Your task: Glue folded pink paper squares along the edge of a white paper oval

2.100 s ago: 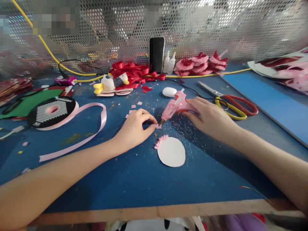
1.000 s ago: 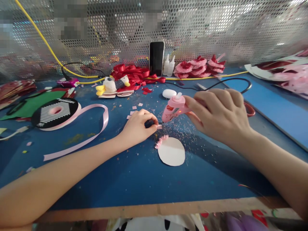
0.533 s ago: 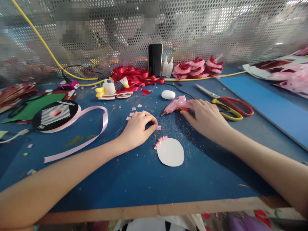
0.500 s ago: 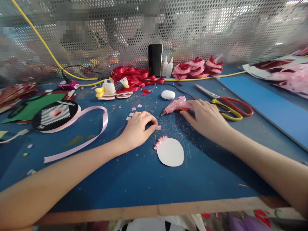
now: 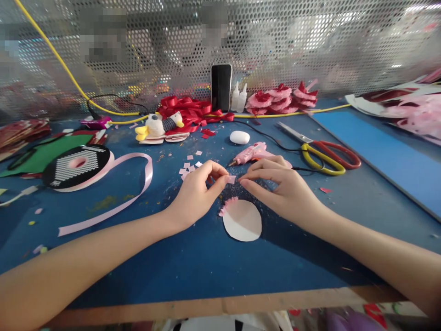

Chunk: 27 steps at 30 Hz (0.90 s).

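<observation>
A small pink ribbon piece [image 5: 231,179] is pinched between the thumb and forefinger of my left hand [image 5: 201,191]. My right hand [image 5: 280,186] is just right of that piece, with thumb and forefinger close to its free end and a slight gap between their tips. Below both hands lies a white paper disc [image 5: 243,221], with a short row of folded pink ribbon [image 5: 228,205] on its upper left edge. Behind my right hand rests a pink glue gun [image 5: 251,154], its nozzle pointing left. Loose ribbon squares [image 5: 186,166] are scattered behind my left hand.
A ribbon spool [image 5: 78,168] with a trailing strip lies left. Scissors [image 5: 322,154] and a blue board [image 5: 382,156] are at right. Behind are a white oval object [image 5: 240,137], a phone [image 5: 221,87], small bottles [image 5: 239,99], red ribbon [image 5: 186,110] and a plush toy [image 5: 160,125].
My right hand has left the glue gun and moved left towards the ribbon piece. My left hand has lifted the piece slightly and turned towards my right hand.
</observation>
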### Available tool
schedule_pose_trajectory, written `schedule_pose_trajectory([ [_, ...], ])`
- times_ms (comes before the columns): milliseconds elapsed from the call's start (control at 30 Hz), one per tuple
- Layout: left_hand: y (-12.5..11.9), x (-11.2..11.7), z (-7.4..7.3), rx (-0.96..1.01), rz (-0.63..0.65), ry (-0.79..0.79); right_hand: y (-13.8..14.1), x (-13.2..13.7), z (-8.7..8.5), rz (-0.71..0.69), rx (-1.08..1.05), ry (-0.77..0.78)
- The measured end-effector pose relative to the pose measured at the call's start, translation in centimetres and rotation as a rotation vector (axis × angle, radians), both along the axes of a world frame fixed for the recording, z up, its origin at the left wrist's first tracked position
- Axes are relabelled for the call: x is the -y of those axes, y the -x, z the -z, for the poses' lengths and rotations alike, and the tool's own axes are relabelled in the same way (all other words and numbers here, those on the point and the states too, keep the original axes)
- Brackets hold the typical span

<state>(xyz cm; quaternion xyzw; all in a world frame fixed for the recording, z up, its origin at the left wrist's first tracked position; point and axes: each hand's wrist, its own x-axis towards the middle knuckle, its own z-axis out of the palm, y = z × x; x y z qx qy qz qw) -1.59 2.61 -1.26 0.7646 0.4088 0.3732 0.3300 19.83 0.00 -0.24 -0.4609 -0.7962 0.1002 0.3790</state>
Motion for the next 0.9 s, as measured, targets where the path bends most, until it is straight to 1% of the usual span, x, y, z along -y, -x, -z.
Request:
schedule_pose_trajectory([
  [133,0.04,-0.02,0.14,0.061,-0.003,0.035,0.15,0.00,0.31,-0.027,-0.069,0.095],
  [200,0.07,0.00,0.08,0.068,-0.010,0.039,0.27,0.02,0.33,-0.020,-0.091,0.112],
  [367,-0.04,0.11,-0.14,0.096,-0.002,0.060,0.53,0.01,0.45,-0.024,-0.079,0.048],
  [467,-0.11,0.05,-0.16,0.116,0.011,0.115,0.43,-0.12,0.53,-0.048,-0.056,0.015],
  [600,-0.09,-0.16,-0.20,0.128,0.061,0.182,0.16,-0.25,0.50,-0.073,-0.011,-0.028],
  [733,-0.12,-0.28,-0.36,0.134,0.088,0.218,0.05,-0.20,0.39,-0.092,0.019,-0.041],
  [900,-0.20,-0.13,-0.50,0.168,0.077,0.268,0.12,-0.13,0.27,-0.097,0.036,-0.055],
])
